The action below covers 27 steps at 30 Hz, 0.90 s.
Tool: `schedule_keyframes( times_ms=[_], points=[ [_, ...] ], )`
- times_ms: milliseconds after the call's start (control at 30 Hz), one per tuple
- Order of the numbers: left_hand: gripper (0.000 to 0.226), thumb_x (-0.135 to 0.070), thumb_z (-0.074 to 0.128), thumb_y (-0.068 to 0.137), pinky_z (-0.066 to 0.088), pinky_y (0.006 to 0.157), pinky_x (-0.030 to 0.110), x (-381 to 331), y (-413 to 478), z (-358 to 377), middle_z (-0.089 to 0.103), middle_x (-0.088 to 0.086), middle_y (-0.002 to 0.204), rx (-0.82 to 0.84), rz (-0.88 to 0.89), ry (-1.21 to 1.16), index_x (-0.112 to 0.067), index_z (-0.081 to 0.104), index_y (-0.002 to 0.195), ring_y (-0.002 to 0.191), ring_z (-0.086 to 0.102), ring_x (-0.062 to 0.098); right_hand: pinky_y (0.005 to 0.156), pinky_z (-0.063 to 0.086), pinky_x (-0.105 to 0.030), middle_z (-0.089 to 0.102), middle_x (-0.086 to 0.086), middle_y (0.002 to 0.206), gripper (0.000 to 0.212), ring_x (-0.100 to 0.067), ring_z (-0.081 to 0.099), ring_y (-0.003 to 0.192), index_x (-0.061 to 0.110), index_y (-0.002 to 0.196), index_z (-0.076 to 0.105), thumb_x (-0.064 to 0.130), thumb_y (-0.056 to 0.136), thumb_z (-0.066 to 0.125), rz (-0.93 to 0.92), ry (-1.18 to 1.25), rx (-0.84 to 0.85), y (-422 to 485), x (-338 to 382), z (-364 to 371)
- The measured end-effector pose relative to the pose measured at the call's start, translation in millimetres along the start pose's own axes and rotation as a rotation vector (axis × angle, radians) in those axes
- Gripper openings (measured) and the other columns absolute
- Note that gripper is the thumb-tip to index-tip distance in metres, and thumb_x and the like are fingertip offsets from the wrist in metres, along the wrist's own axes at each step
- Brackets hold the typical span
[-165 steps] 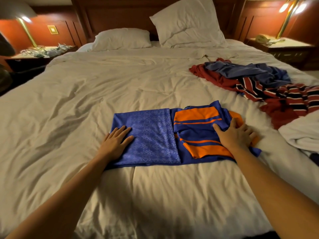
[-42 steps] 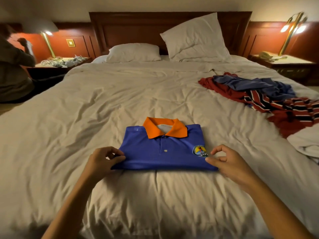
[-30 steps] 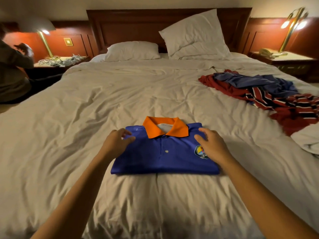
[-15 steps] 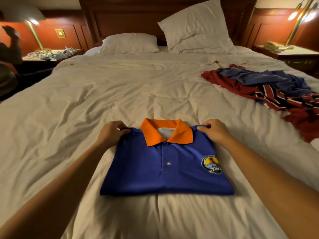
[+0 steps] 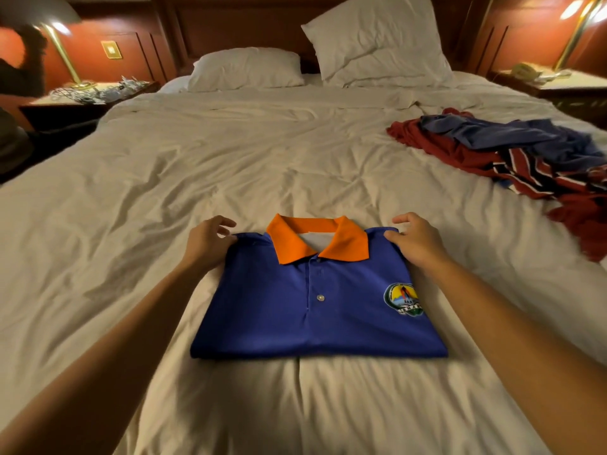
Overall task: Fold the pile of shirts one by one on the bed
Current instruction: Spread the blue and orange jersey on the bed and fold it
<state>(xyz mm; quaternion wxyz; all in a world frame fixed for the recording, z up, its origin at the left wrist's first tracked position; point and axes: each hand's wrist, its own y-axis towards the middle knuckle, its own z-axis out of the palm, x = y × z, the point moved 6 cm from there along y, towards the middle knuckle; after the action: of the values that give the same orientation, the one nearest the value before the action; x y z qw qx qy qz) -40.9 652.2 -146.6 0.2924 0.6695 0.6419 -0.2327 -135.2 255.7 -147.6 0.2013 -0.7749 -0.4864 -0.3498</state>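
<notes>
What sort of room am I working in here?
Probably a hotel bedroom: a wide bed with rumpled white bedding, a dark wooden headboard spanning the wall, and a brass bedside lamp beside a cream telephone on the right nightstand.

The pile of shirts [image 5: 525, 159] runs off the right edge; a person [image 5: 19, 70] at upper left is a dark shape cut by the frame. The clutter [image 5: 98, 90] on the nightstand [image 5: 49, 105] there is too small to name — likewise the lettering on the badge [image 5: 403, 298] of the folded shirt [image 5: 312, 320]. Under the left hand [image 5: 210, 241] and right hand [image 5: 415, 241], any grip is hidden.
</notes>
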Motion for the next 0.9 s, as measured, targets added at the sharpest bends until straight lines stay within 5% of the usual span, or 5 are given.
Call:
schedule_keyframes(
  times_ms=[233,400,533,700,900],
  points=[
    [0.034,-0.023,0.077,0.087,0.047,0.058,0.028,5.3,-21.3,5.4,0.065,0.010,0.093,0.063,-0.258,-0.265,-0.013,0.060,0.114,0.067,0.059,0.019,0.079,0.044,-0.032,0.058,0.004,0.112,0.033,-0.019,0.057,0.097,0.017,0.120,0.060,0.023,0.090,0.071,-0.040,0.106,-0.009,-44.1,-5.5,-0.4],
    [0.015,-0.008,0.060,0.098,0.047,0.063,0.031,-0.2,-17.4,12.5,0.063,0.012,0.091,0.145,-0.472,-0.707,0.000,0.065,0.108,0.073,0.058,0.022,0.090,0.055,-0.045,0.063,-0.012,0.122,0.028,-0.029,0.062,0.109,0.017,0.120,0.060,0.007,0.094,0.062,0.250,0.574,0.004,-22.6,-13.7,5.9],
    [0.034,-0.030,0.057,0.098,0.039,0.057,0.030,-0.7,-9.3,13.7,0.051,0.008,0.070,0.115,-0.380,-0.386,-0.005,0.057,0.076,0.062,0.049,0.026,0.086,0.053,-0.042,0.061,-0.010,0.119,0.034,-0.027,0.059,0.107,0.014,0.129,0.056,0.020,0.096,0.062,0.353,0.625,0.053,-10.0,-14.6,17.3],
    [0.023,-0.033,0.073,0.089,0.048,0.072,0.033,-13.2,-0.4,22.9,0.067,0.006,0.092,0.114,-0.257,-0.193,-0.011,0.070,0.092,0.084,0.061,0.021,0.084,0.050,-0.034,0.065,-0.008,0.118,0.028,-0.022,0.058,0.101,0.010,0.117,0.066,0.026,0.094,0.067,0.219,0.349,-0.054,3.8,-4.6,18.6],
    [0.019,-0.021,0.055,0.102,0.044,0.084,0.035,-12.3,10.9,19.6,0.065,0.012,0.115,0.131,-0.287,-0.448,-0.009,0.068,0.110,0.102,0.056,0.024,0.080,0.045,-0.030,0.068,-0.011,0.120,0.021,-0.021,0.058,0.100,0.008,0.114,0.069,0.019,0.098,0.061,0.209,0.394,-0.112,10.3,-7.3,24.0]
  ],
)
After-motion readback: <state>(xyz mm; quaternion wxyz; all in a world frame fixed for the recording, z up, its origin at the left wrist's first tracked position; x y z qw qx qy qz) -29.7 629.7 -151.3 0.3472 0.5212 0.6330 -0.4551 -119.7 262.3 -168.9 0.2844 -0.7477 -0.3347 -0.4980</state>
